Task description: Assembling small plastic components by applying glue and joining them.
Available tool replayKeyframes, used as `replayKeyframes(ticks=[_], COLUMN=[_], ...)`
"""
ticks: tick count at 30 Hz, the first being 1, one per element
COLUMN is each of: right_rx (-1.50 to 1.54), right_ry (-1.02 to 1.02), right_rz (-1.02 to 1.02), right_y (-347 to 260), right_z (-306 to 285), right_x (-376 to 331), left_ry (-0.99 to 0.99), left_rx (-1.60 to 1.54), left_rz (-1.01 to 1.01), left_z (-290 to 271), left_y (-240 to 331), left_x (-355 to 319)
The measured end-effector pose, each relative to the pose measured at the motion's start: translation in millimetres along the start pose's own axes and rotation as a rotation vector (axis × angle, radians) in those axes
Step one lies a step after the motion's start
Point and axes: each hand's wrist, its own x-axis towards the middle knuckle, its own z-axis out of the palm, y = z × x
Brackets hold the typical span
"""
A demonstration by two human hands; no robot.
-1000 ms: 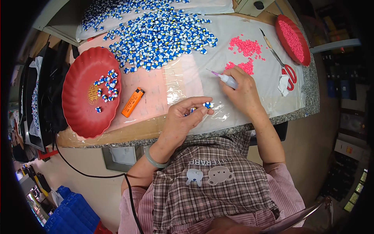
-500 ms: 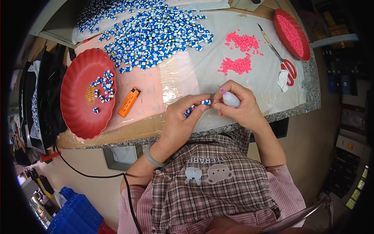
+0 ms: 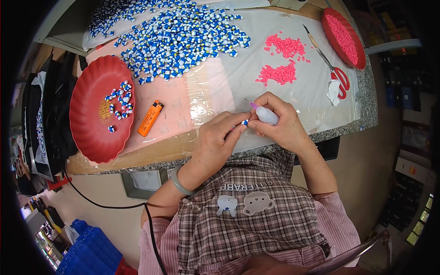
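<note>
Between the thumb and forefinger of my left hand (image 3: 219, 133) is a small blue-and-white figure piece (image 3: 244, 123); the rest of that palm is hidden. My right hand (image 3: 285, 120) is closed round a small white squeeze bottle (image 3: 267, 116) with a purple needle tip (image 3: 253, 105), which points up and to the left. Its fingertips meet the left hand's at the blue-and-white piece. Beyond the hands lie loose small pink pieces (image 3: 279, 73). Farther left is a large heap of blue-and-white pieces (image 3: 183, 41).
A red scalloped tray (image 3: 87, 123) at the left holds several blue-and-white pieces, with an orange lighter (image 3: 150, 119) beside it. At the right are red-handled scissors (image 3: 339, 81), crumpled white paper (image 3: 333, 93), a thin pointed tool (image 3: 310, 37) and a red tray of pink pieces (image 3: 355, 59).
The fingertips of both hands have come together at the blue-and-white piece. The bottle has tilted, so its needle now points more to the left. Pieces that showed in my left palm are now covered.
</note>
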Motion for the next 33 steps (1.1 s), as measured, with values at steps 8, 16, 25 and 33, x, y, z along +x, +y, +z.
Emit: replayKeyframes(ticks=[8,16,25,33], right_rx=[0.0,0.12,0.584,0.336], right_ry=[0.055,0.037,-0.077,-0.033], right_rz=[-0.057,-0.118,-0.016,0.018], right_y=[3.9,17.1,19.6,9.9], right_z=[0.1,-4.1,-8.0,-8.2], right_x=[1.0,3.8,1.5,1.8], left_ry=[0.048,-0.019,-0.101,-0.034], left_rx=[-0.017,-0.155,-0.534,-0.339], left_rz=[0.046,0.056,-0.27,-0.03], left_z=[2.3,3.9,1.0,7.4], left_y=[-1.2,-4.0,4.3,-6.0], left_x=[0.1,2.4,3.7,4.6])
